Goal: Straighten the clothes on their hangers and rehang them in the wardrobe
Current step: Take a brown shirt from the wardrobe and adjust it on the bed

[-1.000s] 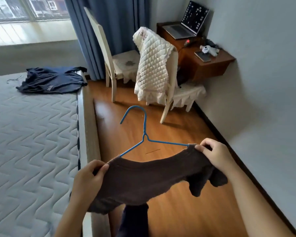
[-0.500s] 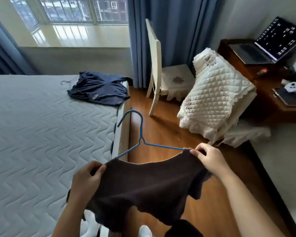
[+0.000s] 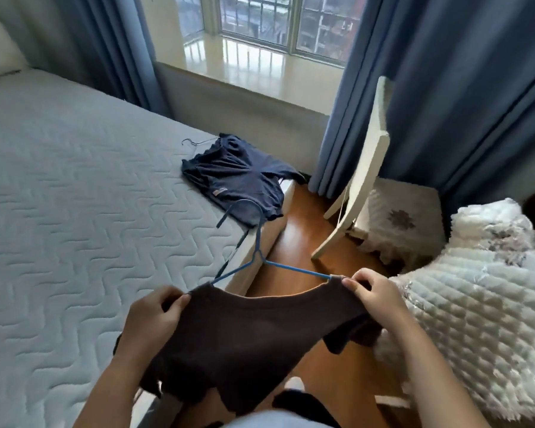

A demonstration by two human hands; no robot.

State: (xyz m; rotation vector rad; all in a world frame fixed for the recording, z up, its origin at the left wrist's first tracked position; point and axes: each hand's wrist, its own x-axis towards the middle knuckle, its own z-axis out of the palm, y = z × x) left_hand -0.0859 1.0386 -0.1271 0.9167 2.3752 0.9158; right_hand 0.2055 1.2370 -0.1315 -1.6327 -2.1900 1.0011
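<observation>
A dark brown top (image 3: 254, 338) hangs on a blue wire hanger (image 3: 258, 242), held out in front of me over the bed's edge. My left hand (image 3: 155, 316) pinches the top's left shoulder. My right hand (image 3: 374, 291) pinches its right shoulder where the hanger arm enters the cloth. The hanger's hook points away from me. A navy garment (image 3: 238, 177) on a thin dark hanger (image 3: 189, 142) lies crumpled at the far corner of the mattress (image 3: 74, 211). No wardrobe is in view.
A cream chair (image 3: 365, 180) with a cushioned seat stands by the blue curtains (image 3: 445, 88) and window. A white quilted cover (image 3: 482, 310) drapes something at my right. A strip of wooden floor (image 3: 300, 233) runs between bed and chairs.
My view has swung left, from the desk and laptop toward the bed and window. Both hands keep the same hold on the brown top and hanger.
</observation>
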